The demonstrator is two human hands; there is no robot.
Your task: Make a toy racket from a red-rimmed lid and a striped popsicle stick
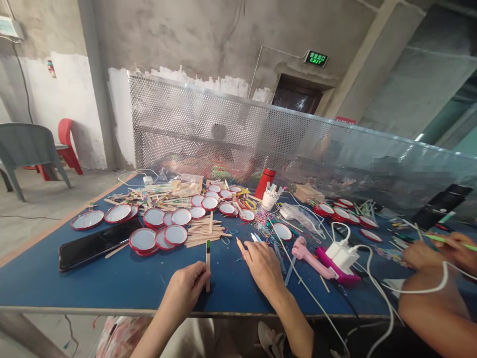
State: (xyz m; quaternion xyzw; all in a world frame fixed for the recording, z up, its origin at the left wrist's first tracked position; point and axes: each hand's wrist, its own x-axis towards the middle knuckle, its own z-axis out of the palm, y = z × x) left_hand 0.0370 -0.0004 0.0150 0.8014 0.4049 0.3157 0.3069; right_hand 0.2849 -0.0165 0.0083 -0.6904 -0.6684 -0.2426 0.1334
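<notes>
Pinched upright in my left hand is a flat wooden craft stick, its top end coloured green and black. My right hand rests low over the blue table, fingers bent and closed. An orange pen juts from its thumb side, pointing away from me; the rest of it is hidden by the hand. Just past those fingertips lies a white and blue pen. A pile of plain craft sticks lies beyond both hands, beside several round white discs with red rims.
On the left lies a black phone. A red bottle and a cup of pens stand farther back. To the right are a pink handled tool, a purple power strip, white cables and another person's arms. A perforated metal screen borders the table.
</notes>
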